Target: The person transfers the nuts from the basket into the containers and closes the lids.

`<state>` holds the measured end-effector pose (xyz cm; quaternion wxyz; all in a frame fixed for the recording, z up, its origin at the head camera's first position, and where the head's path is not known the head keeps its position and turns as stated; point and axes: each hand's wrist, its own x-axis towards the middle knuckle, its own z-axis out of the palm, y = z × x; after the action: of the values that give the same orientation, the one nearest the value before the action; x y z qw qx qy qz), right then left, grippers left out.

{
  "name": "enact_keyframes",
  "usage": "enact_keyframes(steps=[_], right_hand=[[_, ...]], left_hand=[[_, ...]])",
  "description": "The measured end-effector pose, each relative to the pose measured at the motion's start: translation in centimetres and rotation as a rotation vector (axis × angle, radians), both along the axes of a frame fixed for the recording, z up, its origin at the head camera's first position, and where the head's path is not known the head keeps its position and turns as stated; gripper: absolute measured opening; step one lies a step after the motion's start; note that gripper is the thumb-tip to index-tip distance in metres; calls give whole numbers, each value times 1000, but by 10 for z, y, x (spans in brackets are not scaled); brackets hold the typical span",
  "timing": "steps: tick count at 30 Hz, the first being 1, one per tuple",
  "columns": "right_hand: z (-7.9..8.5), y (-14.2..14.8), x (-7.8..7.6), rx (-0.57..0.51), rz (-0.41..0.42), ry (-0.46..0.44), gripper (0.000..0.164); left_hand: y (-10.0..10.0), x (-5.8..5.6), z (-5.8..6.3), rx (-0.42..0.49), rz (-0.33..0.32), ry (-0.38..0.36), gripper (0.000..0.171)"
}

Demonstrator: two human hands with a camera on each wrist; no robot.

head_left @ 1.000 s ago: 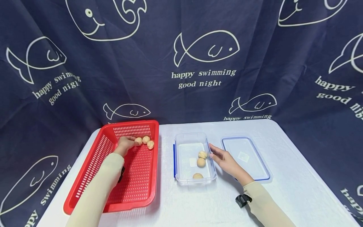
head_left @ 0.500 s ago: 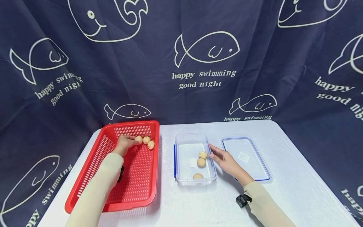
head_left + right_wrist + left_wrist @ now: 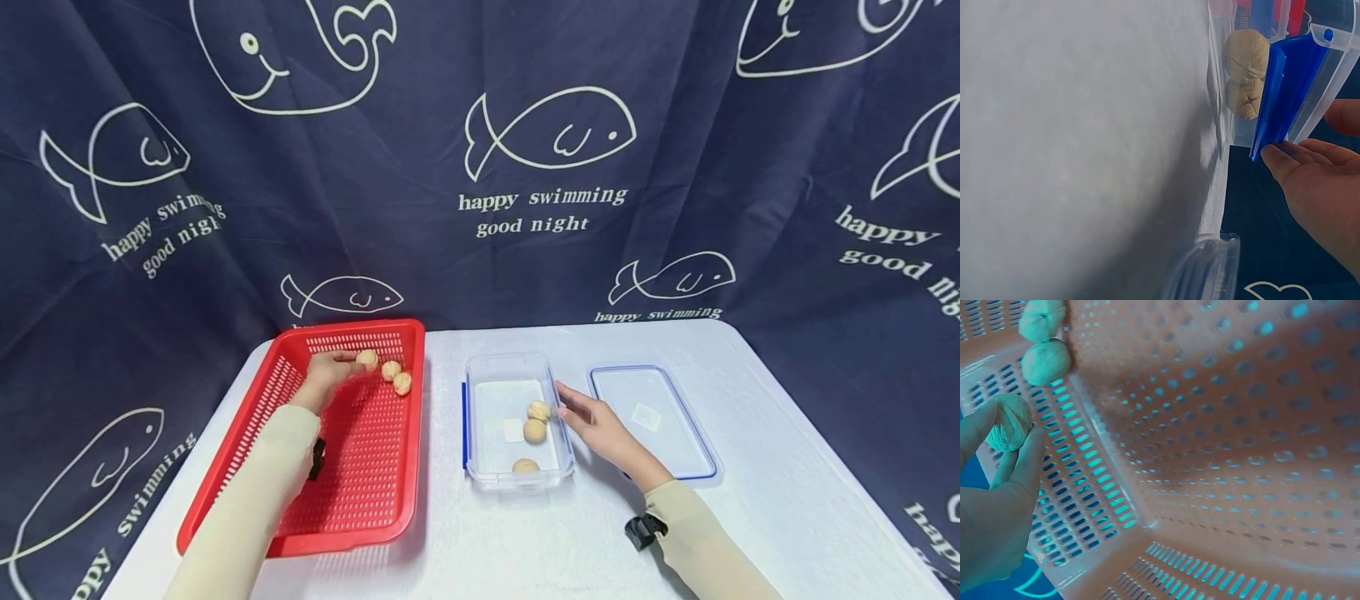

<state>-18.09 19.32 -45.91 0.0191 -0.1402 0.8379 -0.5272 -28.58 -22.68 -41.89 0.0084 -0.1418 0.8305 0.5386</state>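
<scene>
In the head view my left hand (image 3: pixel 330 375) pinches a walnut (image 3: pixel 367 359) inside the red basket (image 3: pixel 412 467), near its back wall. Thumb and fingertips hold that walnut in the left wrist view too. Just right of it, two more walnuts (image 3: pixel 397 377) lie against the basket's right side. My right hand (image 3: pixel 602 429) is at the right side of the clear plastic box (image 3: pixel 517 480), fingers fairly straight. Its fingertips (image 3: pixel 1275 156) touch the box's blue latch flap (image 3: pixel 1297 75), with the thumb close to the rim. Inside the box are three walnuts (image 3: pixel 535 431).
A clear lid with a blue seal (image 3: pixel 652 421) lies flat on the white table (image 3: pixel 480 550), right of the box. Behind the table hangs a dark blue curtain (image 3: pixel 420 208) with white fish drawings. Black wrist cameras (image 3: pixel 645 531) sit on both sleeves.
My left hand has lifted its walnut slightly up and away from the other two, toward the basket's back wall. The right hand stays at the box.
</scene>
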Motion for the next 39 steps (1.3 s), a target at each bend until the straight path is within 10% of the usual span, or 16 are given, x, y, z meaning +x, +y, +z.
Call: enact_keyframes(steps=[17, 39], right_hand=[[-11, 3, -4, 7, 1, 6, 49], [-8, 3, -5, 34, 15, 35, 49]], left_hand=[[15, 15, 31, 104, -77, -24, 50], [75, 62, 77, 257, -175, 116, 46]])
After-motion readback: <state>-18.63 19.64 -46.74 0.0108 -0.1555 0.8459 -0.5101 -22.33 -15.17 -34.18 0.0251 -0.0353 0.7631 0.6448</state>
